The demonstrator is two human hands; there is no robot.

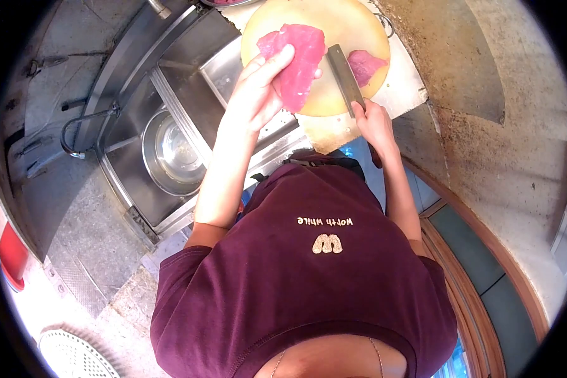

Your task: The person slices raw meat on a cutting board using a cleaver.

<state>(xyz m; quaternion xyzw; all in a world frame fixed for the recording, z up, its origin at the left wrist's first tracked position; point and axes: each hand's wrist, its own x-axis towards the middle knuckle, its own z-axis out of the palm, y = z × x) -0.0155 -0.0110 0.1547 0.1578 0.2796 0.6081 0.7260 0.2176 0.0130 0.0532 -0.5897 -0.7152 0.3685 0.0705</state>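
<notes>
My left hand (266, 85) grips a slab of raw red meat (302, 60), thumb on top, raised over the left part of a round cutting board (268, 19). In my right hand (375, 123) is the handle of a cleaver (343, 75). Its wide blade points away from me across the board, between the held slab and a smaller piece of raw meat (366, 66). That smaller piece lies on the right side of the board. The fingers under the slab are mostly hidden.
To the left is a two-basin metal sink (189, 88) with a metal bowl (173, 151) in the nearer basin. A curved faucet (72, 142) stands beside it. Part of a dish with meat (227, 2) shows at the top edge. A stained wall (466, 69) rises on the right.
</notes>
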